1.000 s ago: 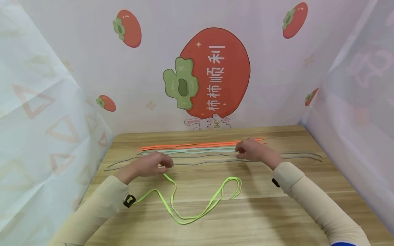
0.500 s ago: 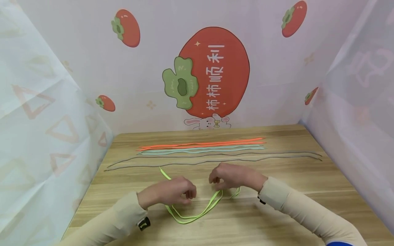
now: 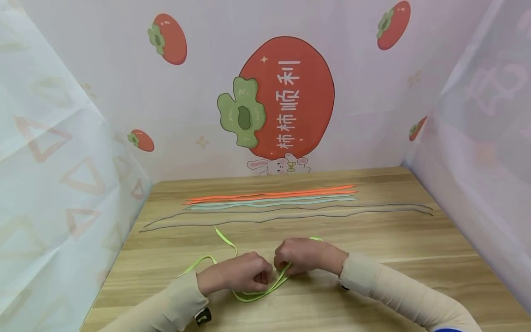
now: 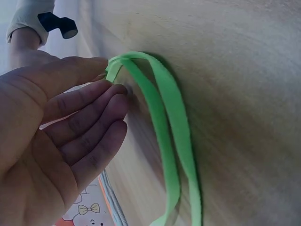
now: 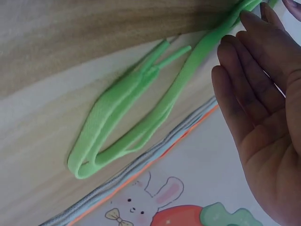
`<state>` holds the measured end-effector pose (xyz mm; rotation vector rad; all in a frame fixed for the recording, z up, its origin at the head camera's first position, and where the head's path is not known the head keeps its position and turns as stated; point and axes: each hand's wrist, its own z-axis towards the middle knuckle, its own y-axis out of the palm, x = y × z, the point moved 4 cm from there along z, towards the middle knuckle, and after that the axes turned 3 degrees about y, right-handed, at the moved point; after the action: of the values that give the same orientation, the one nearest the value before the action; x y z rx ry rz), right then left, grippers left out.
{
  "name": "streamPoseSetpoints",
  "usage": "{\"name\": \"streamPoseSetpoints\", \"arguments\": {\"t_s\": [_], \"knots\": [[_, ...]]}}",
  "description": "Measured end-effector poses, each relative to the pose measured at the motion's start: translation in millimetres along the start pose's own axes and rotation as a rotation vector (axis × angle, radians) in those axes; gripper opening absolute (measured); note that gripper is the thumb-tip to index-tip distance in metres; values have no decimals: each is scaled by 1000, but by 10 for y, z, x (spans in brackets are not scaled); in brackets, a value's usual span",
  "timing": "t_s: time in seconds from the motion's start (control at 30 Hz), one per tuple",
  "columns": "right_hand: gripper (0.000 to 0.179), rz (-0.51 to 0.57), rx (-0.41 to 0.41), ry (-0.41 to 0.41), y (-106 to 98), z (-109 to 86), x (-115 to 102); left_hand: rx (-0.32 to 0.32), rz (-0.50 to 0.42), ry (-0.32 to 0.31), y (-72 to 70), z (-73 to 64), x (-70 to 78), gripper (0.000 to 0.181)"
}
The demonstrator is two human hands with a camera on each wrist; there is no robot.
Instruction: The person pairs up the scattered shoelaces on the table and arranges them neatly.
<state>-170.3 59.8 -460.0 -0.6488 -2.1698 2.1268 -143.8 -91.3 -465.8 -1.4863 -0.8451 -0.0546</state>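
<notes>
In the head view a lime-green flat shoelace (image 3: 224,236) lies doubled in loose curves over the wooden table's near half. My left hand (image 3: 240,273) is over its lower bend; the left wrist view has thumb and forefinger pinching the doubled lace (image 4: 164,141), other fingers loosely bent. Just to the right, my right hand (image 3: 309,256) grips the same lace, two strands running from its fingertips down to the left. In the right wrist view the lace's far loop (image 5: 99,115) and two tips rest on the table; the right fingertips' contact is partly hidden.
Behind the hands, two orange laces (image 3: 271,193), mint laces (image 3: 332,200) and two long thin grey laces (image 3: 260,222) lie stretched side by side across the wooden table (image 3: 373,240). A printed white backdrop (image 3: 199,92) stands behind, with white sheets at both sides.
Both hands have come from the row of laces at the back toward the near middle and drawn close together. They have taken hold of the lime-green lace; the other laces stay put.
</notes>
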Motion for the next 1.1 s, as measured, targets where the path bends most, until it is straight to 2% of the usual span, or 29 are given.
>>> {"name": "streamPoseSetpoints", "arguments": {"t_s": [0.1, 0.23, 0.4, 0.53, 0.7, 0.83, 0.97, 1.1], "knots": [[17, -59, 10, -31, 39, 26, -9, 10, -9, -6, 7, -6, -8, 10], [18, -64, 13, -28, 63, 49, -12, 30, -7, -9, 7, -5, -22, 10], [17, 26, -5, 41, 65, 60, 22, 61, -11, -28, 18, 10, -57, 6], [14, 130, -16, 69, 54, 62, 60, 90, -46, -68, 40, 21, -92, 11], [13, 253, -26, 111, 0, 50, 101, 119, -70, -73, 70, 27, -142, 9], [10, 334, -19, 152, -65, 41, 128, 127, -155, -57, 30, 5, -206, 11], [8, 427, 21, 170, -138, 39, 157, 139, -302, -33, -93, -27, -301, 11], [7, 532, 61, 176, -156, 48, 191, 132, -384, 3, -193, -63, -396, 15]]}}
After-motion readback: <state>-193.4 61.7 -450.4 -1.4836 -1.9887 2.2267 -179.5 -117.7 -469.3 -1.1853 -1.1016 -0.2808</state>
